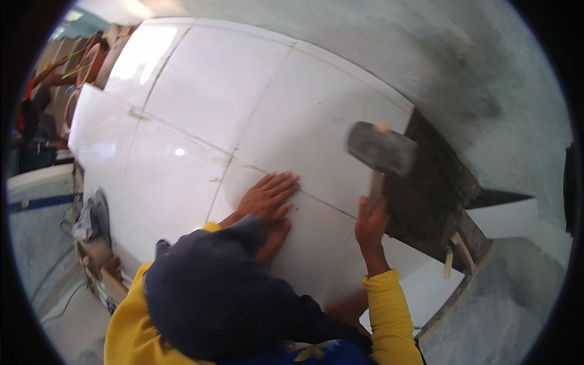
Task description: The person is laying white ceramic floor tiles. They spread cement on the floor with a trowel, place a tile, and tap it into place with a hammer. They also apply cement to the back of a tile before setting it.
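My left hand (266, 196) lies flat on the large white floor tiles (316, 121), fingers a little apart, close to a joint between tiles. In my right hand (371, 224) is the wooden handle of a mallet (382, 148). Its thick dark grey head is raised, slightly blurred, over the right edge of the tiling. Behind the mallet shows a patch of dark, rough mortar (420, 188) that no tile covers. Dark cloth hides part of my left forearm, and yellow sleeves (389, 310) show on both arms.
A plain greenish-grey wall (438, 55) borders the far and right sides. A cut white tile piece (504, 220) stands at the right, near a small wooden-handled tool (449, 261). At the left lies a power tool with a round disc (91, 218). Another person (42, 109) is at the far left.
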Demonstrator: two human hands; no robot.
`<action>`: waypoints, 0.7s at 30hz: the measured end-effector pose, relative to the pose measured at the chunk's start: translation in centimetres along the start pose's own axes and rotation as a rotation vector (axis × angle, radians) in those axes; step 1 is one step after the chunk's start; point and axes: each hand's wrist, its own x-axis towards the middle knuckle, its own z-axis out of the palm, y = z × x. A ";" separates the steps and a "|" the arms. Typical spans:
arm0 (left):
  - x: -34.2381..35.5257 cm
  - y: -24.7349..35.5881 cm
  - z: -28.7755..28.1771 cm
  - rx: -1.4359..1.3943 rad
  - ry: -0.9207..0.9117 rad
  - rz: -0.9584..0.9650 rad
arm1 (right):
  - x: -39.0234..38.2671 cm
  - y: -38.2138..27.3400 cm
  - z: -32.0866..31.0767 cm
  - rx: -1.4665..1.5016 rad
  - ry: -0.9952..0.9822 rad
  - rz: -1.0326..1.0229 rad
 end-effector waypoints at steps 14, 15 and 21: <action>-0.1 0.9 -0.4 -0.048 -0.001 -0.052 | 4.8 -2.5 5.4 -0.079 -0.015 0.140; -0.3 0.8 -0.4 -0.066 0.004 -0.061 | 5.5 -3.0 5.1 -0.037 -0.052 0.157; 0.4 1.0 -1.1 -0.072 -0.001 -0.025 | 6.5 -2.0 7.3 -0.109 -0.030 0.148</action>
